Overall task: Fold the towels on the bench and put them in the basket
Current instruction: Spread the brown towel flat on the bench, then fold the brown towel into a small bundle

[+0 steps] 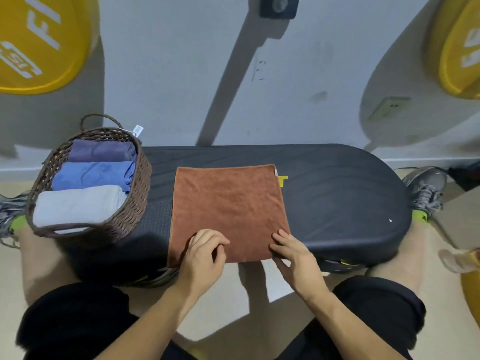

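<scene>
Towel lies flat on the bench; my left hand curls, my right hand rests open — neither grips yet — next I fold it.

Four towels, one basket, two hands

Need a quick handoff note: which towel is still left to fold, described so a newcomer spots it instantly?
Find the dark padded bench with the woven basket at its left end. Spread flat on the bench just right of the basket is the rust-brown towel, both hands at its near edge. It alone is unfolded and brown; the grey, blue and purple ones sit folded inside.
</scene>
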The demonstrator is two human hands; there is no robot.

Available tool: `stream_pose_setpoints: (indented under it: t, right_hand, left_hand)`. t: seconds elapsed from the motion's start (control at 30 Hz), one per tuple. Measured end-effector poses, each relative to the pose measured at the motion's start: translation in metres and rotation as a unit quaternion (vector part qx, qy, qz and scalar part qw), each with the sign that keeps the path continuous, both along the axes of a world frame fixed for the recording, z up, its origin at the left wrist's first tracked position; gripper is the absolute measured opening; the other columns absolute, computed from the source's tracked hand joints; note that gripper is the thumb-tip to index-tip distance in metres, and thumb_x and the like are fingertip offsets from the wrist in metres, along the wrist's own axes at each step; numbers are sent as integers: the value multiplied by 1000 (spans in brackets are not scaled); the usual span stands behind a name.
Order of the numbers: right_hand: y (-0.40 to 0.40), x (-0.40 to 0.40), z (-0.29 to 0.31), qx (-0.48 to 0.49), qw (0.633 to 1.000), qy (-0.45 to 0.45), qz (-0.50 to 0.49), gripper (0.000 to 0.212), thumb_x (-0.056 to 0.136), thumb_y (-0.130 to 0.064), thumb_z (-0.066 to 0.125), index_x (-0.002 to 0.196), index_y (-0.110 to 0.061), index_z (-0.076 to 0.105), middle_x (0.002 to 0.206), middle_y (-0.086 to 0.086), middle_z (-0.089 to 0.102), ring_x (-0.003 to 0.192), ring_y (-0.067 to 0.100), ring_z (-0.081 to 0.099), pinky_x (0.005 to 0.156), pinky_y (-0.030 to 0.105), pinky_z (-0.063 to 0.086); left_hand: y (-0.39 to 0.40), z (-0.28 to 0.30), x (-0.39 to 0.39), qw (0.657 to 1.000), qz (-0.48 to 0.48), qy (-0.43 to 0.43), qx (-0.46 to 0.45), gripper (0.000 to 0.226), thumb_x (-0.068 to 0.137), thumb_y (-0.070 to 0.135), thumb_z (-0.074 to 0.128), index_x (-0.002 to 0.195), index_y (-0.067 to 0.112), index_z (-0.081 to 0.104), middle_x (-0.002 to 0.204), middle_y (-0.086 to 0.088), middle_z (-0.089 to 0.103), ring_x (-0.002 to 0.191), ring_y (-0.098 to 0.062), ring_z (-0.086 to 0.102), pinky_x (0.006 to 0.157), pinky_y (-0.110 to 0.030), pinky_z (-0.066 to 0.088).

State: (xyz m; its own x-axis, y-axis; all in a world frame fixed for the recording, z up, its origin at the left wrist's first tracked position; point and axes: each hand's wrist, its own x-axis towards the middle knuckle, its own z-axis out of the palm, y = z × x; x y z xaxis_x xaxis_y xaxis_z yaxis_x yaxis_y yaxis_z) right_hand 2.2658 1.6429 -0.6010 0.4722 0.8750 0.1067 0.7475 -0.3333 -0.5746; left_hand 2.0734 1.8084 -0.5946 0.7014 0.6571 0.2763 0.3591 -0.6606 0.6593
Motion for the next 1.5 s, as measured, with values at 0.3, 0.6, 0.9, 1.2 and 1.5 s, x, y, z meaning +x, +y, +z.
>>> stream_pose_setpoints:
  t: [0.3,0.6,0.9,1.2,1.5]
  right_hand:
    - [2,8,14,-24,995,63,-76,13,98,-24,60,103,-19,70,106,-2,75,104,18,68,86,36,54]
    - [33,34,31,-124,989,3,-74,30,104,-37,43,96,-11,57,82,17,69,79,43,59,67,43,45]
    - [40,42,48,-161,986,-34,-29,38,105,-40,37,90,-7,48,80,19,67,77,45,57,67,45,46]
    - [4,47,57,-168,981,84,47,24,102,-39,48,79,-33,51,75,-7,65,69,19,56,59,27,36]
    - [46,69,69,29,917,374,-134,18,92,-25,69,83,-11,73,79,10,72,72,12,61,72,32,50]
  left_hand:
    - [5,-23,-21,988,-95,121,-23,34,79,43,71,107,30,57,115,21,46,112,1,40,93,-19,31]
    - [52,14,-2,981,4,104,-165,10,90,17,67,87,27,66,75,8,68,72,-7,62,65,-17,45]
    - [78,37,-42,976,8,195,-95,25,85,5,66,85,29,69,83,21,66,83,-9,62,76,-29,45]
    - [76,52,-69,981,-47,168,-86,19,87,3,69,91,21,74,83,19,71,82,1,63,77,-10,43]
    - [106,51,-29,918,82,-54,-383,11,96,12,60,100,6,68,91,-8,74,80,-14,67,72,-21,54]
